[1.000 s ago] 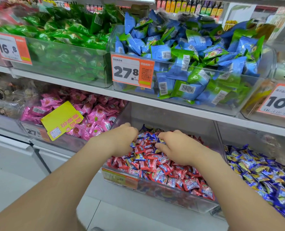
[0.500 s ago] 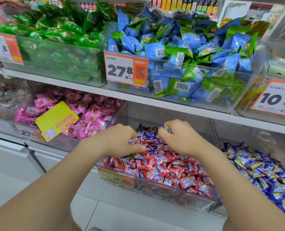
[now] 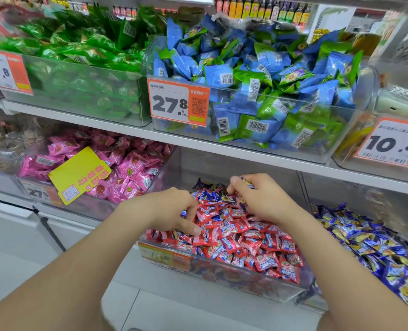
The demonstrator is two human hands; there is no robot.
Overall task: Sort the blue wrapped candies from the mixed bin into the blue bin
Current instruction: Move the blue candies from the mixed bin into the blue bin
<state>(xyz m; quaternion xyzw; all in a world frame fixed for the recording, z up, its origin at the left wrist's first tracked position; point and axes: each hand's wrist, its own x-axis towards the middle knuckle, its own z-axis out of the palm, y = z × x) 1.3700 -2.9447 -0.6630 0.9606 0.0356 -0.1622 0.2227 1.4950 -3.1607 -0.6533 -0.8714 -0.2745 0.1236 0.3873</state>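
Lifted slightly since a second ago, my right hand (image 3: 258, 199) pinches blue wrapped candies (image 3: 248, 185) above the mixed bin (image 3: 234, 274). My left hand (image 3: 167, 211) curls into the red candies (image 3: 229, 242) alongside; I cannot tell if it grips any. To the right sits the blue bin (image 3: 346, 199).

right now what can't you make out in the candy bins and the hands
Head view:
- Left hand: its curled fingers hide whatever it holds.
- Right hand pinches a blue candy; the palm hides any others.
- Blue bin: cut off by the right edge.
- Mixed bin: its front label is too blurred to read.
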